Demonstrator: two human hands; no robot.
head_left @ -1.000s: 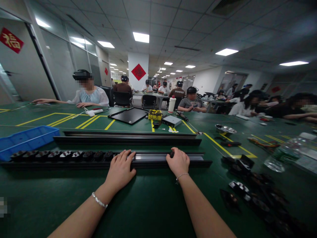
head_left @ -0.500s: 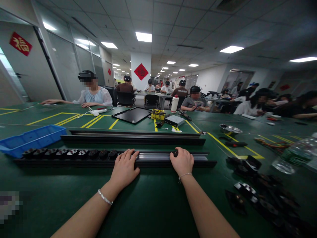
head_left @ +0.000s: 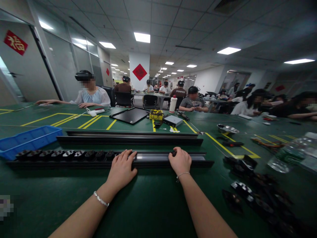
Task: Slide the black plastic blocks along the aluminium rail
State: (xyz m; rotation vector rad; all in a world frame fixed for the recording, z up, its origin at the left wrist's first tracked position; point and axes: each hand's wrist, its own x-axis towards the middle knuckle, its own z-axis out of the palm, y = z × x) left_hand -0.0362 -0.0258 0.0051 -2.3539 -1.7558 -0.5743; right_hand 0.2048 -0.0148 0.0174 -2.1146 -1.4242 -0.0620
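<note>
A long black rail point(head_left: 148, 158) with a shiny channel lies across the green table in front of me. Several small black socket modules point(head_left: 57, 155) sit in a row along its left part. My left hand point(head_left: 122, 168) lies across the rail at the right end of that row, fingers spread over the far side and thumb at the near side; whether a module is under the palm is hidden. Further right, my right hand point(head_left: 180, 160) is closed round a black module point(head_left: 174, 153) in the channel, mostly covered by the fingers.
A second black rail point(head_left: 128, 138) lies parallel behind the first. At left stands a blue bin point(head_left: 32, 140); at right are a heap of black parts point(head_left: 260, 185) and a water bottle point(head_left: 287, 157). A dark panel point(head_left: 130, 115) lies further back. Several people sit around.
The whole view has shifted slightly to the left. Both hands keep nearly the same places on the rail, with no clear change of grip.
</note>
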